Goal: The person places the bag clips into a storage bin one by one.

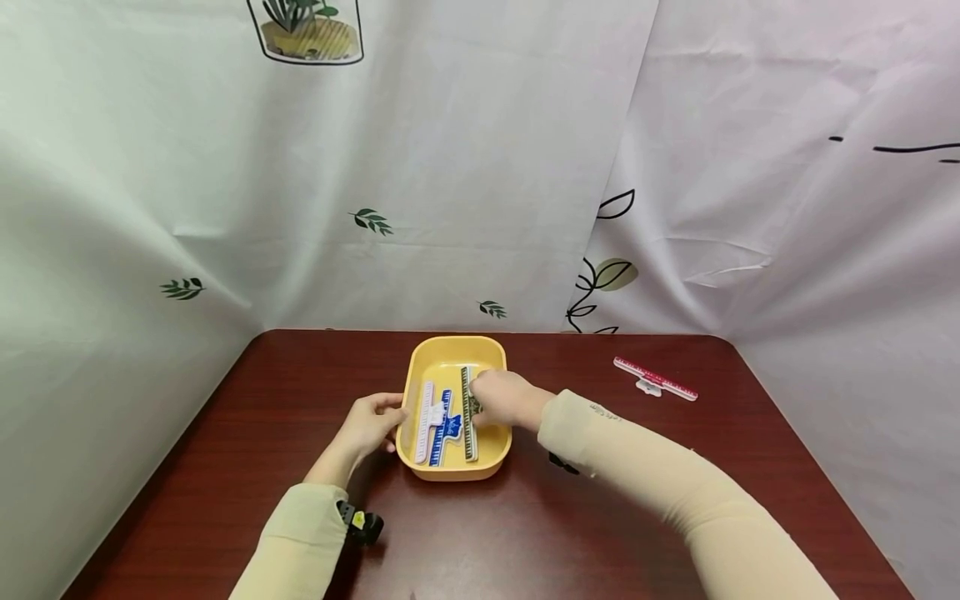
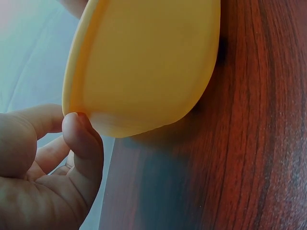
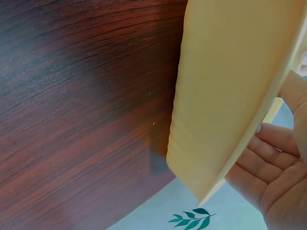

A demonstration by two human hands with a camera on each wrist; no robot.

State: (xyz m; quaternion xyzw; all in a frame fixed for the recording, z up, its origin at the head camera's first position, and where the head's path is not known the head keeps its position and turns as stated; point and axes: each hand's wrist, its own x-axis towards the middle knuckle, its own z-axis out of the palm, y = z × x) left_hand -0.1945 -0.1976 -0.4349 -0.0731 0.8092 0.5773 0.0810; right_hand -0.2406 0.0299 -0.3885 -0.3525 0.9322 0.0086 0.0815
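Note:
A yellow tray (image 1: pixel 453 473) stands on the table, holding several ruler-like bag clips. Inside it, a pale pink clip (image 1: pixel 424 433) and a blue clip (image 1: pixel 438 446) lie side by side on the left. My left hand (image 1: pixel 371 427) grips the tray's left rim, and the left wrist view shows the thumb (image 2: pixel 82 134) against the tray wall. Over the right side my right hand (image 1: pixel 504 398) reaches in and holds a dark green clip (image 1: pixel 469 442) by its middle. The right wrist view hides that clip behind the tray wall.
A red and white clip (image 1: pixel 656 379) lies apart at the back right of the dark wood table (image 1: pixel 570 533). A pale printed curtain (image 1: pixel 465 167) hangs behind the table.

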